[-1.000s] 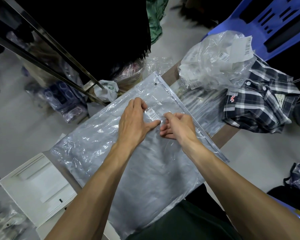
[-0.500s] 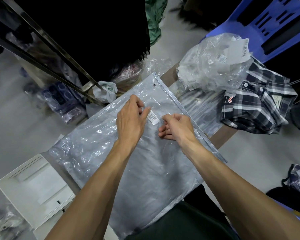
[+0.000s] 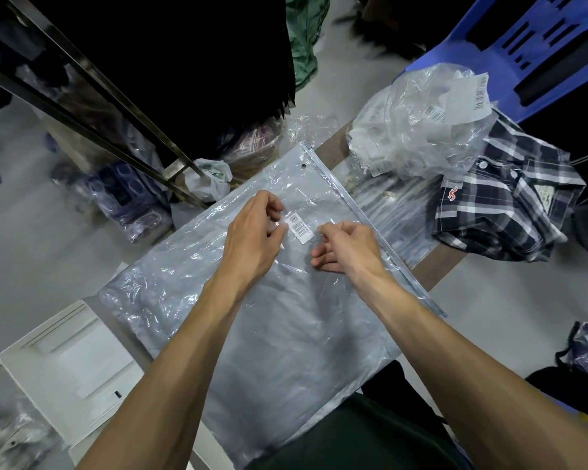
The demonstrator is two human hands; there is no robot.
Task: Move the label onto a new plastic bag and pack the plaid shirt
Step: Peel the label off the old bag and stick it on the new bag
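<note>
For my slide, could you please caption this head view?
Both hands by a barcode label on a clear bag; plaid shirt waits.

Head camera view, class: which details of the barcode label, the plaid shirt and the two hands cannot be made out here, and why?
- Barcode label: its print is too small to read.
- Plaid shirt: the far part lies under the crumpled plastic bags.
- Left hand and right hand: fingertips curl underneath, so contact with the new plastic bag is unclear.
- Table: mostly covered by the bag.
</note>
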